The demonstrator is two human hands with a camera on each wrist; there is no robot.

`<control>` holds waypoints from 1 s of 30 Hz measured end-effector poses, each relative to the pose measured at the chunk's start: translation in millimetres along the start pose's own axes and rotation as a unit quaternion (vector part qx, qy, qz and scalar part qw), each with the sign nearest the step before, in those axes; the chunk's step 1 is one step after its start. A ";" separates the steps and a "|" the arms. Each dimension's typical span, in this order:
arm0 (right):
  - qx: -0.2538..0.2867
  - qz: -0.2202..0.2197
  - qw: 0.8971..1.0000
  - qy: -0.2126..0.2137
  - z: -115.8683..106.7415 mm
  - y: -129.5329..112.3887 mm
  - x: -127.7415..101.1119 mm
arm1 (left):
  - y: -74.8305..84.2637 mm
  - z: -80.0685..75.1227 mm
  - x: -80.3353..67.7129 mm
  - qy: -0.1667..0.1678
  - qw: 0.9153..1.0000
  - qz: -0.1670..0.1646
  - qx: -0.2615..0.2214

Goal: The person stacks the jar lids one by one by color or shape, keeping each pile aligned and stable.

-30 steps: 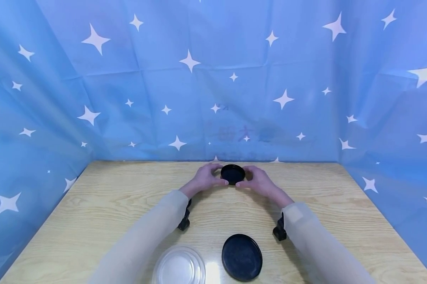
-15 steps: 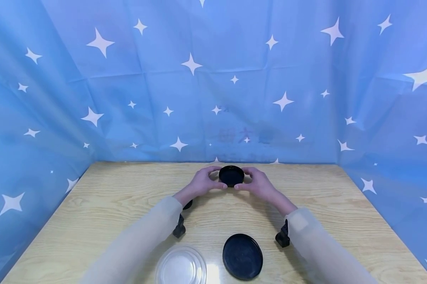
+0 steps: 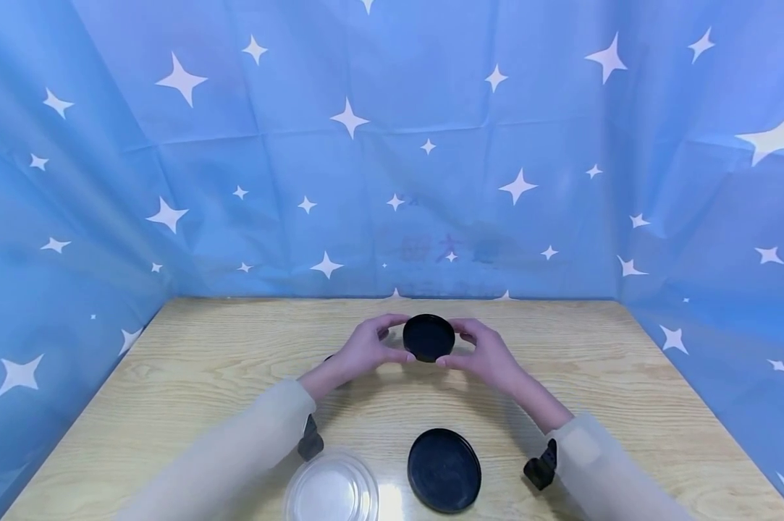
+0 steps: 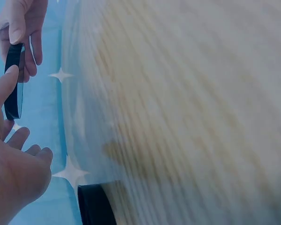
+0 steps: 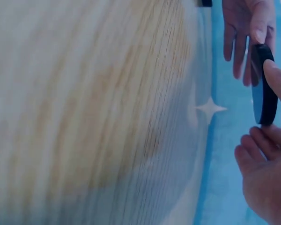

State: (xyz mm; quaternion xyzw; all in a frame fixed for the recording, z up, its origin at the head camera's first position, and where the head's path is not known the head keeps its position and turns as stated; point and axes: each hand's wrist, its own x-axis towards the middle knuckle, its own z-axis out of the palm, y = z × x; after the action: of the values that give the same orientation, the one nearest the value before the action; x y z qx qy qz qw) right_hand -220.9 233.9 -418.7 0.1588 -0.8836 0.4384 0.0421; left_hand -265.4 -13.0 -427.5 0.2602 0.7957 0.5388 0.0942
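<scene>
wooden table [image 3: 190, 362] | black lid [image 3: 444, 470] | clear lid [image 3: 331, 490] | starry blue backdrop [image 3: 392, 145]

near edge: clear dish [image 3: 331, 492], black lid [image 3: 444, 470] block | sides: bare table [image 3: 626, 376] | far: curtain [image 3: 392, 181]

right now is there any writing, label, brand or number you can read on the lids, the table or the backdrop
No readable text in any view.
Small black lid held between left hand and right hand: plain, no label.
Larger black lid and clear lid on the wooden table: no markings.
Blue backdrop: only white stars, plus faint smudged marks near its lower middle, too blurred to read.
</scene>
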 end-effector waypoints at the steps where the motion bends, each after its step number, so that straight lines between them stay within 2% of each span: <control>1: 0.002 -0.005 1.000 0.004 -0.1 -1.7 -2.5 | 1.4 0.0 -2.4 -0.001 1.000 0.000 -0.007; 4: 0.012 -0.021 1.000 0.009 -1.0 -5.8 -9.6 | 7.5 0.6 -9.3 -0.007 1.000 -0.001 -0.026; 14: 0.035 -0.033 0.999 -0.004 -5.1 -20.7 -31.0 | 22.5 0.9 -31.4 -0.041 0.995 0.021 -0.093; 20: 0.083 -0.024 0.996 -0.021 -5.8 -28.2 -44.6 | 29.8 2.0 -45.8 -0.054 0.993 0.013 -0.100; 25: 0.096 -0.029 0.994 -0.036 -5.0 -31.8 -54.3 | 32.6 3.1 -55.7 -0.063 0.989 -0.001 -0.130; 30: 0.104 -0.036 0.993 -0.039 -7.6 -36.9 -64.9 | 38.9 5.7 -62.4 -0.081 0.984 0.007 -0.158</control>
State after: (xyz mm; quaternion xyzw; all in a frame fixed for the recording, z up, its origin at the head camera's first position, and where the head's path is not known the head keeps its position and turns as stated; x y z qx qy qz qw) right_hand -148.3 234.8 -399.8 0.2112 -0.8280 0.5193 0.0062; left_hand -197.9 -29.5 -402.6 0.2906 0.6887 0.6352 0.1946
